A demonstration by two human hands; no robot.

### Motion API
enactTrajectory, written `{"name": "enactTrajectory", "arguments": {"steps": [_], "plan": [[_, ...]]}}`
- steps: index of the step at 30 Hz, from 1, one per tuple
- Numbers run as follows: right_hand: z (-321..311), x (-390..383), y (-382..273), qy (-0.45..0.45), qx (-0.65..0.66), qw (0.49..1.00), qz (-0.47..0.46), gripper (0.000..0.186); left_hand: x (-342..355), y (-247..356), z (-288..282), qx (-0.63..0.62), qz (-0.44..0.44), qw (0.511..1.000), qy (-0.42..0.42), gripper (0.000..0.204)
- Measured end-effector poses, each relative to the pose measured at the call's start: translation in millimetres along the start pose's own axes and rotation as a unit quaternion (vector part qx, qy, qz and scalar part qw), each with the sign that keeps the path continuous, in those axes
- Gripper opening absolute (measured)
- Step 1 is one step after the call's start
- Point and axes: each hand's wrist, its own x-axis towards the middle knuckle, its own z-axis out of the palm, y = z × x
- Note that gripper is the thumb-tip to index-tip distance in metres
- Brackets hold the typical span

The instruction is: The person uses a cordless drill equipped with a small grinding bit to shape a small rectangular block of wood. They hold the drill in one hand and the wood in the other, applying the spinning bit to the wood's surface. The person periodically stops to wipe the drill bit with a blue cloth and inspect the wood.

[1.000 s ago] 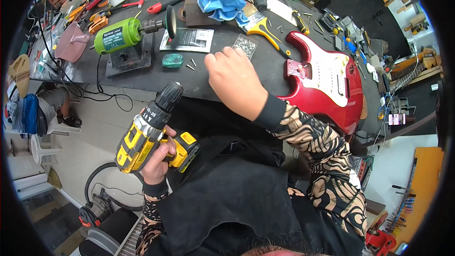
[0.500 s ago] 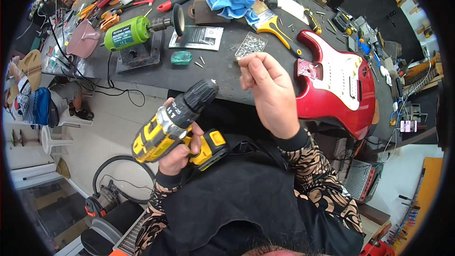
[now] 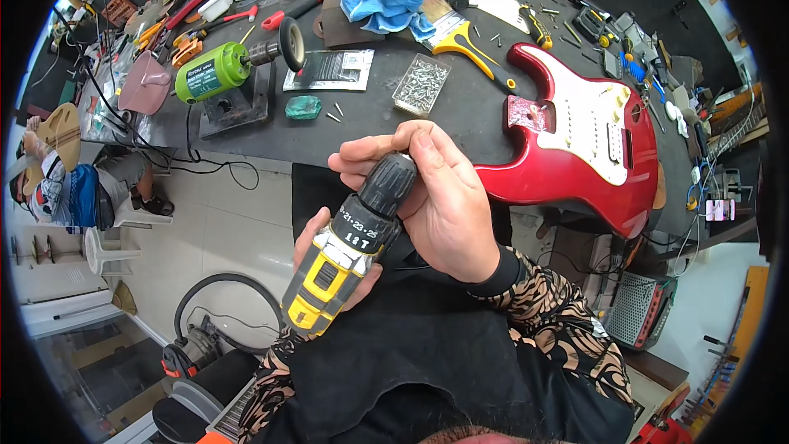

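Cordless drill (image 3: 329,271) is held in the left hand (image 3: 364,286); around its chuck (image 3: 386,186), the right hand (image 3: 448,218) is curled, its grip unclear.

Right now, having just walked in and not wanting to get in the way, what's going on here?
A person holds a yellow-and-black drill in the left hand. The right hand is up at the tip of the drill's black chuck; whether it pinches something small can't be made out. On the dark workbench ahead lie a box of small metal fasteners and, to its right, a red guitar body. Another person sits off to the left.
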Motion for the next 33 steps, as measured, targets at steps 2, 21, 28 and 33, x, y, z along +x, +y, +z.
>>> {"name": "enactTrajectory", "arguments": {"steps": [2, 21, 28, 33], "plan": [[1.5, -3.4, 0.5, 0.007, 0.003, 1.0, 0.001, 0.032, -7.6, -5.6, 9.6, 0.007, 0.013, 0.998, 0.054, 0.106], [2.7, -28.8, 11.3, 0.031, 0.059, 0.998, 0.005, 0.035, -10.1, -59.9, 19.0, 0.068, 0.25, 0.966, 0.001, 0.076], [1.0, -28.5, 11.1, 0.033, 0.046, 0.998, -0.002, 0.034, -20.5, -75.7, 13.4, -0.047, 0.152, 0.986, -0.04, 0.056], [-4.4, -28.6, 13.2, 0.024, 0.006, 1.0, -0.017, 0.033, -34.7, -70.1, 20.1, -0.197, -0.123, 0.973, -0.012, 0.058]]}}
